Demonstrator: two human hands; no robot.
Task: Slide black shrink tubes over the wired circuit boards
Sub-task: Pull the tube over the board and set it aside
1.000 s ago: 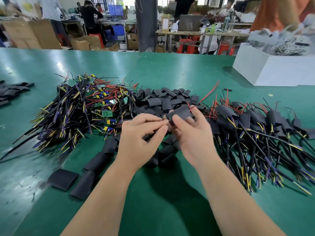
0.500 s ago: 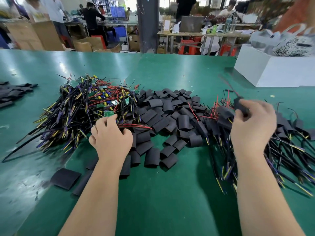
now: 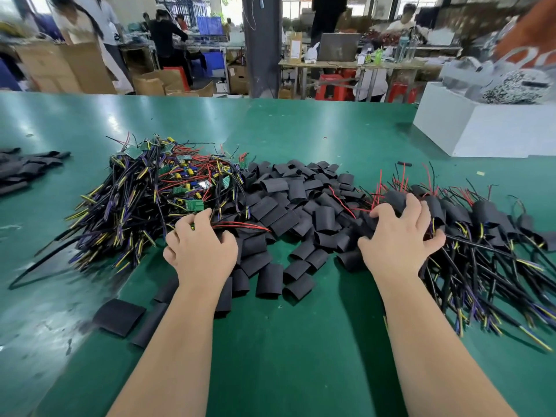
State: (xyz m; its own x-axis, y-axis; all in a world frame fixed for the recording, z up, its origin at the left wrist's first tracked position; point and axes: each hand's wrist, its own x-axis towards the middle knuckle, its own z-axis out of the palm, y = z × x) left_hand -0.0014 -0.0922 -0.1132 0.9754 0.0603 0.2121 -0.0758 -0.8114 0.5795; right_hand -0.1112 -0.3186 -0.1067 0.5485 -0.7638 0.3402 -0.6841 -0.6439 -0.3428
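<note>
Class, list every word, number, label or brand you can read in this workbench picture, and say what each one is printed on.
No text in this view can be read.
Green circuit boards: any markings are too small to read.
Brown carton on the far table: its label is blurred.
Orange thing at the top right: its white marks are blurred.

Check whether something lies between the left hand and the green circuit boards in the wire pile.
Nothing solid does. The left hand is at the edge of the wire pile, and the nearest green circuit board lies just beyond its fingers, with only loose tangled wires around it.
</note>
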